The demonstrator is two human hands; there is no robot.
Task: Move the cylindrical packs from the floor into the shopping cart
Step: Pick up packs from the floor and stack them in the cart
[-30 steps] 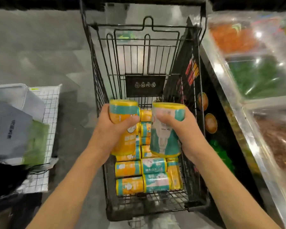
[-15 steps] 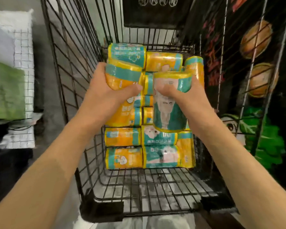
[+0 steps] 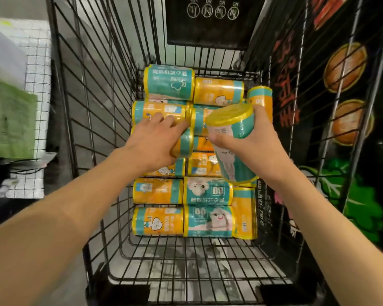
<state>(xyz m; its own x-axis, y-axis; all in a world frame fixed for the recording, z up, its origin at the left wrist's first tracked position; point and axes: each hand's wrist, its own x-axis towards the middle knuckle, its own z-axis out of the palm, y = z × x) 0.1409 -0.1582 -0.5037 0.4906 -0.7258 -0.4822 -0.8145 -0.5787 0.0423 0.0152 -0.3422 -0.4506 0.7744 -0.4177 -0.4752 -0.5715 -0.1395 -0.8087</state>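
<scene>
A black wire shopping cart (image 3: pixel 93 111) fills the view, with several yellow-and-teal cylindrical packs (image 3: pixel 157 220) lying in rows on its floor. My left hand (image 3: pixel 153 142) lies over an orange pack (image 3: pixel 184 143) and holds it sideways on top of the left rows; most of that pack is hidden under my palm. My right hand (image 3: pixel 252 142) grips a teal pack with a yellow end (image 3: pixel 232 127), tilted upright just above the right side of the stack.
A black sign panel (image 3: pixel 208 21) hangs on the cart's far end. Left of the cart stand a white wire grid rack (image 3: pixel 34 120) and a green item (image 3: pixel 11 122). A black wall with painted vegetables (image 3: pixel 349 69) runs along the right. The near part of the cart's floor (image 3: pixel 186 261) is bare wire.
Both hands have moved down and further into the cart. My left hand turned its orange pack from upright to lying on the stack. The right pack tipped, showing its yellow end.
</scene>
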